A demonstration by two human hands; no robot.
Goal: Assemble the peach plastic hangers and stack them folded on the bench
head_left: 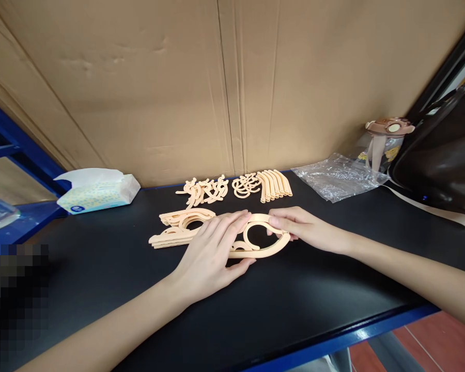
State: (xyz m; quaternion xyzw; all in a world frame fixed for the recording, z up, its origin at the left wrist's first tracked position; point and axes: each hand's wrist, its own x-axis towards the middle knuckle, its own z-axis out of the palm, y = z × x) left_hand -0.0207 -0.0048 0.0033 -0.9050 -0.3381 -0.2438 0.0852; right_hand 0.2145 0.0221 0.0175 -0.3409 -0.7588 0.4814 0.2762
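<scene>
A peach-coloured folding clothes hanger (271, 252), folded into a rounded shape with a round opening, lies across the middle of the table. My left hand (213, 253) covers its left part, with fingers over the top edge and the thumb along the lower edge. At its right end, my right hand (304, 227) pinches the curved rim between thumb and fingers. Just left of my left hand is a stack of similar folded hangers (170, 239), partly hidden by that hand. Behind are small peach hook pieces (217, 190), more curved hooks (245, 186) and a row of hanger arms (275, 185).
A tissue pack (101, 192) sits at the back left. On the right are a crumpled clear plastic bag (335, 178), a drinking bottle (387, 139) and a dark bag (442, 150) with a strap. Cardboard (158, 93) stands behind the black table (294, 310).
</scene>
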